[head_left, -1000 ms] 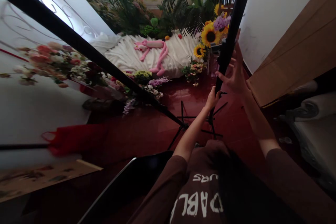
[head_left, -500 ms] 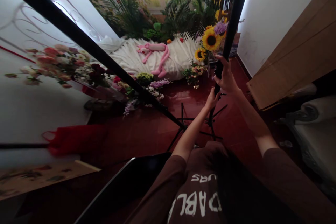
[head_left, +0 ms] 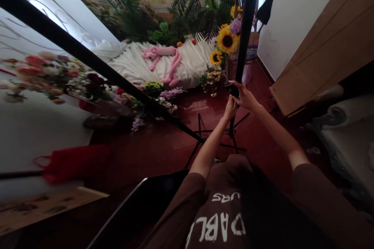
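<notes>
A black light stand (head_left: 243, 42) rises in front of me on splayed thin legs. My left hand (head_left: 230, 107) is wrapped round its pole, just under a dark joint. Close above it, my right hand (head_left: 243, 95) is at the joint and its small knob (head_left: 228, 85), thumb and fingers bent around the pole. The two hands nearly touch. A second black pole (head_left: 96, 58) slants from the upper left down to its own legs near the first stand.
Flower bunches (head_left: 93, 85) stand at the left, sunflowers (head_left: 227, 41) beyond the stand. A pink plush toy (head_left: 163, 51) lies on white cloth (head_left: 193, 62). Brown boards (head_left: 318, 54) lean at the right. A red bag (head_left: 73, 161) is at the left.
My right hand has moved down the pole, nearer my left hand. The view has shifted a little, and a black folded item now shows at the upper right.
</notes>
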Action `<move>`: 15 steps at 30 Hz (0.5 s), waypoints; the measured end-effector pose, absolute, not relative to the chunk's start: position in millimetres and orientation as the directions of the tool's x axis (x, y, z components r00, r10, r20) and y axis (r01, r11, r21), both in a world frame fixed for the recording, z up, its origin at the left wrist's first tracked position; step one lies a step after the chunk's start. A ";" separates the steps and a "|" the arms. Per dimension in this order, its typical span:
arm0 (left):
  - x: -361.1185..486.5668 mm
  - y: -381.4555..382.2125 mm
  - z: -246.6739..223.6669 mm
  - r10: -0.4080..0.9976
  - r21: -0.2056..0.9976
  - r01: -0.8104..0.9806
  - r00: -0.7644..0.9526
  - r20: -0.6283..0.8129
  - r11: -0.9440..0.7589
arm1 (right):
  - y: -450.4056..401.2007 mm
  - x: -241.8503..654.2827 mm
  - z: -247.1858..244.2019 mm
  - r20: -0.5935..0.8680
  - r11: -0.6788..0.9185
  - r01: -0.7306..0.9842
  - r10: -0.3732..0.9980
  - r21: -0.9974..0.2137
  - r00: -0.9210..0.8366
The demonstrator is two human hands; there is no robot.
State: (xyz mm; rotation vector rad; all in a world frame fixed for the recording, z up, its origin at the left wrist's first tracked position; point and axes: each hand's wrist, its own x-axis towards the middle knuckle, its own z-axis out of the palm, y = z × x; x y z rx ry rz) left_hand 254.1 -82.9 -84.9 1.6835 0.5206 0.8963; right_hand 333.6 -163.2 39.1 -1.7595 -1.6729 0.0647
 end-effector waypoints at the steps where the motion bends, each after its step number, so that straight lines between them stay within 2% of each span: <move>1: 254.0 -83.9 -84.5 0.737 0.950 -0.090 0.610 0.290 -0.299 | -170.5 336.6 41.7 0.425 0.114 0.855 0.895 -0.507 0.132; 4: 253.2 -86.6 -82.7 0.756 0.947 -0.059 0.587 0.289 -0.316 | -194.3 347.2 37.9 0.452 0.176 0.815 0.884 -0.552 0.115; 7: 252.2 -88.3 -81.1 0.761 0.941 -0.057 0.573 0.305 -0.334 | -212.7 357.1 20.3 0.424 0.115 0.745 0.873 -0.657 0.239; 13: 252.0 -90.1 -77.7 0.791 0.953 -0.068 0.542 0.283 -0.294 | -219.0 357.2 -5.6 0.186 -0.073 0.494 0.871 -0.867 0.455; 15: 252.1 -90.3 -76.3 0.795 0.955 -0.069 0.539 0.279 -0.289 | -213.5 354.7 -5.3 0.065 -0.124 0.312 0.845 -0.942 0.531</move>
